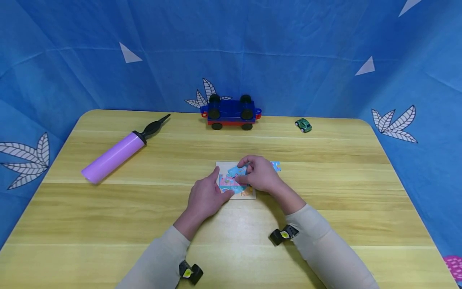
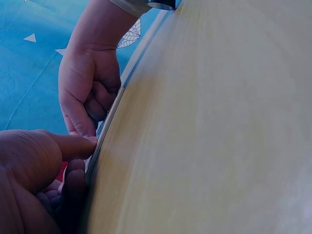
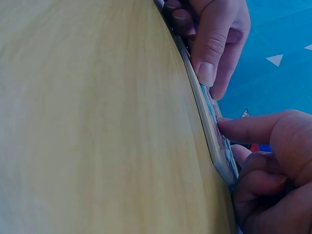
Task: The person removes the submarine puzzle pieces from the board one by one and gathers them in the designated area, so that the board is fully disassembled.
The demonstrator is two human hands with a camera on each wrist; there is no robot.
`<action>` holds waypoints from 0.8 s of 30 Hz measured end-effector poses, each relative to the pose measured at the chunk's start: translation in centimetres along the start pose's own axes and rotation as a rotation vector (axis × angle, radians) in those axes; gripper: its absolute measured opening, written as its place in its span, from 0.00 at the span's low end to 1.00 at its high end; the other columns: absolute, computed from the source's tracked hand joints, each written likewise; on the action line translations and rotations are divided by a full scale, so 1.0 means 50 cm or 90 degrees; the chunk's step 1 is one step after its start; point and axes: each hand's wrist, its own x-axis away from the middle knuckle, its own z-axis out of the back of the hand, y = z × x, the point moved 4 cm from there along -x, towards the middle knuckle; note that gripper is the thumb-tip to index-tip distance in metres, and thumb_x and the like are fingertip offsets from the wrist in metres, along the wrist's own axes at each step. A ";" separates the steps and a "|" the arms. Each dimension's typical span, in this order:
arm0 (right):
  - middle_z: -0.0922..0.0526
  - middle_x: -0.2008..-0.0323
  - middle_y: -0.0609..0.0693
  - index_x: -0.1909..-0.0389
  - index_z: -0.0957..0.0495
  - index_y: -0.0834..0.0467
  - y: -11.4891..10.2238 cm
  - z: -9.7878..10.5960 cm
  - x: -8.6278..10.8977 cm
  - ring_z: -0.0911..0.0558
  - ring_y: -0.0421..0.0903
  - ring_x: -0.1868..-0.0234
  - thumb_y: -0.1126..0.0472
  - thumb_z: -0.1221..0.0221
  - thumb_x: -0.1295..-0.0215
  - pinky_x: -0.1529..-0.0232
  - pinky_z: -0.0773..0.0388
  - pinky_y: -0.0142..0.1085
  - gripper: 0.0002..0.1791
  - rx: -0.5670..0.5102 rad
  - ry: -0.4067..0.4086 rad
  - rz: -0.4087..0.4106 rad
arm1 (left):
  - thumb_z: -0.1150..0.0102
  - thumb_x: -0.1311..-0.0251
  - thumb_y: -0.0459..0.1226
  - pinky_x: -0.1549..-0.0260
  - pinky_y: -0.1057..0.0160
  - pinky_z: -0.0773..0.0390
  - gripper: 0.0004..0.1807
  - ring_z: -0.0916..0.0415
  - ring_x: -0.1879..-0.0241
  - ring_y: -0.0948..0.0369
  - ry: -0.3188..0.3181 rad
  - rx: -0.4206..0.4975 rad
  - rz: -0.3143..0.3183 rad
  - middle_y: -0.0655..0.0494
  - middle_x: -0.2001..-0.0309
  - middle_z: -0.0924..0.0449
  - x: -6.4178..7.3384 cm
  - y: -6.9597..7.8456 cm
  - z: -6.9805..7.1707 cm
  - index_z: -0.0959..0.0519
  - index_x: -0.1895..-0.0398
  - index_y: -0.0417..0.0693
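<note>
In the head view a small jigsaw puzzle board (image 1: pixel 250 197) with a pale rim lies mid-table. Pink, blue and orange pieces (image 1: pixel 224 181) fill its lower part. My left hand (image 1: pixel 205 196) holds the board at its lower left, thumb on the near side and index finger along the left edge. My right hand (image 1: pixel 262 175) pinches a light blue puzzle piece (image 1: pixel 235 171) between thumb and index finger over the board's upper part. Another blue puzzle piece (image 1: pixel 276 165) shows beyond the right hand, partly hidden. In the right wrist view the board (image 3: pixel 209 119) appears edge-on.
A purple hand pump (image 1: pixel 115 157) with a black nozzle lies at the left. Near the back edge stands a blue and red toy vehicle (image 1: pixel 231 114) with black wheels. A small green toy car (image 1: pixel 303 125) sits to its right. Blue patterned cloth (image 1: pixel 288 52) hangs behind the table.
</note>
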 end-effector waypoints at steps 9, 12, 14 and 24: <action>0.31 0.84 0.47 0.56 0.19 0.58 0.002 -0.001 -0.003 0.35 0.43 0.84 0.64 0.26 0.45 0.76 0.35 0.38 0.17 -0.025 -0.023 0.020 | 0.25 0.47 0.46 0.83 0.62 0.33 0.47 0.32 0.83 0.64 0.002 0.008 -0.004 0.61 0.82 0.29 0.001 0.000 0.000 0.35 0.27 0.35; 0.33 0.84 0.46 0.56 0.19 0.59 0.003 0.000 -0.002 0.36 0.43 0.83 0.66 0.27 0.45 0.74 0.34 0.38 0.16 -0.034 -0.033 0.030 | 0.25 0.47 0.46 0.83 0.62 0.33 0.47 0.32 0.83 0.64 0.002 0.012 -0.001 0.61 0.81 0.29 0.000 0.000 0.001 0.35 0.27 0.36; 0.34 0.85 0.46 0.56 0.19 0.59 0.004 0.001 -0.002 0.37 0.43 0.83 0.66 0.27 0.46 0.72 0.34 0.38 0.16 -0.040 -0.039 0.036 | 0.25 0.47 0.46 0.83 0.62 0.33 0.47 0.32 0.83 0.63 0.005 0.012 0.001 0.61 0.81 0.29 0.000 0.000 0.002 0.35 0.27 0.36; 0.34 0.85 0.46 0.57 0.18 0.61 0.007 0.006 0.002 0.36 0.43 0.84 0.69 0.28 0.45 0.72 0.32 0.39 0.14 -0.046 -0.052 0.047 | 0.25 0.47 0.47 0.83 0.62 0.33 0.48 0.32 0.83 0.64 -0.001 0.014 0.008 0.61 0.81 0.29 0.000 -0.001 0.000 0.36 0.27 0.36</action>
